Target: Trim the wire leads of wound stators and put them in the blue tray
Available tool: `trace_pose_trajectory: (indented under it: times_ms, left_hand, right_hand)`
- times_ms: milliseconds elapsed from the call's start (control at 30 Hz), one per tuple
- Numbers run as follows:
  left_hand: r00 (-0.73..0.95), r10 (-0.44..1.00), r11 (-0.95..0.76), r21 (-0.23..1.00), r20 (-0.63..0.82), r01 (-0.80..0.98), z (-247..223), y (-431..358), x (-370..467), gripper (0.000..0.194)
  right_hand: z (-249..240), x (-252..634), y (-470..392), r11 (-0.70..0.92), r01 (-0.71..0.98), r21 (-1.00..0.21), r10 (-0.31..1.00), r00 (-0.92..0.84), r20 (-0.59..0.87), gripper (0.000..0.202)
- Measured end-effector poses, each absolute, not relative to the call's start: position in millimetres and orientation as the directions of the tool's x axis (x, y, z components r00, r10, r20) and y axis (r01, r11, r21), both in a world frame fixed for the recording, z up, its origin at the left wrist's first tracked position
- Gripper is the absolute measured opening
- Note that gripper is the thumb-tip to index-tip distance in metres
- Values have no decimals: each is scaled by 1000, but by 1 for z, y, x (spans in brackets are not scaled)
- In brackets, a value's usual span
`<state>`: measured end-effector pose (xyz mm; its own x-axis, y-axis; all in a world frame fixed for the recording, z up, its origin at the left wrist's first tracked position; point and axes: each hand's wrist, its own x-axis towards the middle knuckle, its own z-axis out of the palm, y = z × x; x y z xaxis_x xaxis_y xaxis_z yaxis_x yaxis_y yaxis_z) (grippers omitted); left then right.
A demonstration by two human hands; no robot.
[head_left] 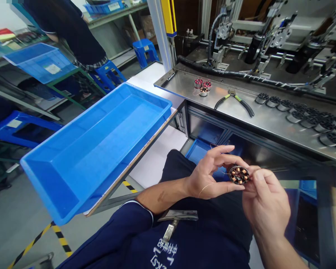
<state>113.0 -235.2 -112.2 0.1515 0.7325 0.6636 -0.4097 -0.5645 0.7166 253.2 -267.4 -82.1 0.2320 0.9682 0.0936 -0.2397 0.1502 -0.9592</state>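
A round motor stator with copper windings and a dark rim is held up above my lap, its coils facing me. My left hand grips its edge between thumb and fingers. Thin copper wire trails from it across the left palm. My right hand pinches at the stator's right side, thumb and forefinger together; whether a wire end lies between them is hidden. On the metal ledge beyond, a few wound stators with red and copper coils stand together. Cutting pliers with green and black handles lie near them, jaws pointing away.
Several dark stators without visible copper stand in rows on the ledge at right. Machine heads rise behind it. A large blue tray rests on the side table at left. Another person and blue stools are farther back.
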Motion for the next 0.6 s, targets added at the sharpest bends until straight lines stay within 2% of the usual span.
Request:
trace_pose_trajectory:
  times_ms: [100,233,367,467,600]
  left_hand:
    - [144,742,-545,714,655,-439,-111,-234,112,91]
    - [159,755,-526,732,636,-432,-110,-233,110,90]
    - [180,787,-480,769,590,-422,-110,-233,111,91]
    - [184,778,-483,759,601,-436,-110,-234,111,92]
    - [185,754,-519,744,630,-421,-109,-235,110,92]
  right_hand:
    - [-89,258,-269,172,-258,-951,975,183,127,15]
    - [-93,267,-273,174,-192,-966,984,78,162,24]
    - [-89,270,-274,272,-128,-954,961,84,263,5]
    - [-84,272,-275,344,-89,-935,937,105,334,11]
    - [-82,274,-278,260,-50,-964,957,147,251,5]
